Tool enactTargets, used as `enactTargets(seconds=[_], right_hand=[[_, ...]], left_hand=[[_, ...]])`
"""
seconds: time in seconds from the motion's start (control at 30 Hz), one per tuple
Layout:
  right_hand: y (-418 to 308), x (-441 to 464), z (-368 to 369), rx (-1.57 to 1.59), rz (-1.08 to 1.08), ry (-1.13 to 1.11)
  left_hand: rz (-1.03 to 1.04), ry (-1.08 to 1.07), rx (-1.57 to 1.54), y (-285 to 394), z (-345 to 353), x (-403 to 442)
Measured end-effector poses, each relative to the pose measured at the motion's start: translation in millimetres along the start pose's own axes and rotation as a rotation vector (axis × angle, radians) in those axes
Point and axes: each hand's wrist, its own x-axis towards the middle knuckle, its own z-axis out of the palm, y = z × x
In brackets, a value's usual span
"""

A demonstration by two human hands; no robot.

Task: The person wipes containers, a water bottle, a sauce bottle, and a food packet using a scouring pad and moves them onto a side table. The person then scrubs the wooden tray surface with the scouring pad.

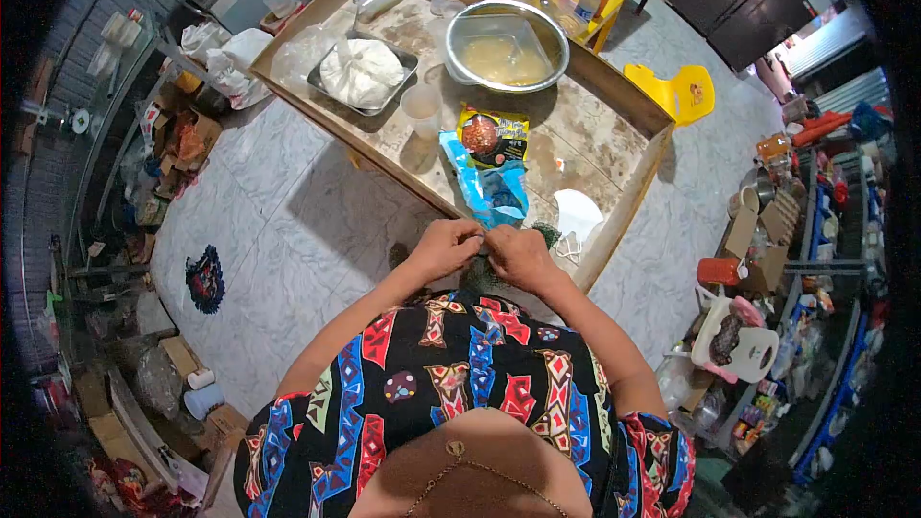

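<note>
My left hand (pixel 446 247) and my right hand (pixel 521 257) meet at the table's near edge, fingertips pinched together. Both are closed at the near end of a crumpled blue plastic bag (pixel 484 182); the exact grip is partly hidden by the fingers. Beyond the bag lies a yellow and black food packet (pixel 494 137) with a bowl of food pictured on it. Dark green netting (pixel 547 234) shows beside my right hand, and a white flat piece (pixel 578 216) lies to its right, with pale string or strips (pixel 568 249) nearby.
A raised rim (pixel 628 201) edges the wooden table. On it stand a metal bowl (pixel 556 29) with a clear container of cloudy liquid, a clear cup (pixel 420 105), and a metal tray (pixel 389 107) with a white bundle (pixel 361 72). A yellow chair (pixel 672 94) stands behind; crowded shelves line both sides.
</note>
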Motion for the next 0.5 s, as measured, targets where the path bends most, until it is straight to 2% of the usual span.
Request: enactTargets(seconds=[0.03, 0.07, 0.13, 0.23, 0.33, 0.5], right_hand=[[-1.7, -0.1, 0.3, 0.0, -0.008, -0.006], [-3.7, -0.4, 0.7, -0.006, 0.003, -0.001], [-4.8, -0.1, 1.8, -0.012, 0.006, -0.001], [1.2, -0.2, 6.3, -0.02, -0.029, 0.054], [11.8, 2.2, 13.8, -0.114, -0.051, 0.05], [26.0, 7.9, 26.9, -0.194, -0.047, 0.096]], left_hand=[[0.12, 0.021, 0.184, 2.6, -1.7, -0.3], [0.117, 0.03, 0.181, 1.4, -0.9, 0.0], [0.236, 0.056, 0.233, -3.0, 2.8, 2.1], [0.183, 0.017, 0.369, -6.9, 4.7, 9.7], [0.191, 0.125, 0.362, -11.6, 10.7, 19.7], [0.093, 0.12, 0.241, -15.6, 9.3, 33.3]])
